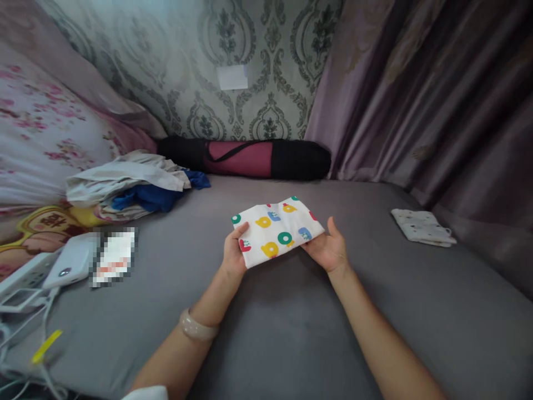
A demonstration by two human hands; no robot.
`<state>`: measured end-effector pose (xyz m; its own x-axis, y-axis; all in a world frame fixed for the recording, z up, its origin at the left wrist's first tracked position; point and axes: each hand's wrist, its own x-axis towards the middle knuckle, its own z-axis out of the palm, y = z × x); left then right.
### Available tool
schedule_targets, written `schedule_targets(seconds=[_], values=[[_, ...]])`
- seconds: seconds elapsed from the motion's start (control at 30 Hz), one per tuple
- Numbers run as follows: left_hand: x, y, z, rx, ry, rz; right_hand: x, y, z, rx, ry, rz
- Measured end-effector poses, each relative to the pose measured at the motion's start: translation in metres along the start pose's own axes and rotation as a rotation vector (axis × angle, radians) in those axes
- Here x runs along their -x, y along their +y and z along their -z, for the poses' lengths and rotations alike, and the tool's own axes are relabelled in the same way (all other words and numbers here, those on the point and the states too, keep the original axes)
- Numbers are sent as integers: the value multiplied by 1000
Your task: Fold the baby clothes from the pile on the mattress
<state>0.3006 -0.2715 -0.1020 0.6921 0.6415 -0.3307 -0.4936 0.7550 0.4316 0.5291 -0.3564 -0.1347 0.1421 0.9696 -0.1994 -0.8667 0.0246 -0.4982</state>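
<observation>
A folded white cloth (277,229) printed with bright coloured letters and shapes is held up over the grey bed, slightly tilted. My left hand (236,247) grips its left edge, thumb on top and the fingers hidden underneath. Under the right corner lies my right hand (328,247), palm up. Its thumb stands away from the cloth, and its fingers are partly hidden below it. Farther right, a second folded cloth (422,226), white with small dark marks, rests on the grey sheet (291,333).
A black and maroon long bag (241,158) lies along the wall. At left are piled clothes (129,180), a blurred-out packet (114,258), a white device (73,260), a power strip (27,278) and loose cables (45,316). Purple curtains (387,100) hang at right.
</observation>
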Motion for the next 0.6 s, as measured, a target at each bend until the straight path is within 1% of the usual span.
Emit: schedule_targets(seconds=[0.13,0.27,0.33,0.43,0.53,0.6], values=[[5,-4,-8,15,-14,-10,-1,14,-3,0,-63,19],[9,-7,-14,-11,-38,10,0,25,-9,50,-55,54],[10,-10,-16,-17,-56,23,1,29,-12,70,-28,81],[10,-13,-17,32,-72,8,1,30,-17,116,51,113],[9,-14,-16,116,-29,-12,0,28,-22,198,127,136],[9,-14,-15,144,22,16,-1,26,-25,232,147,143]])
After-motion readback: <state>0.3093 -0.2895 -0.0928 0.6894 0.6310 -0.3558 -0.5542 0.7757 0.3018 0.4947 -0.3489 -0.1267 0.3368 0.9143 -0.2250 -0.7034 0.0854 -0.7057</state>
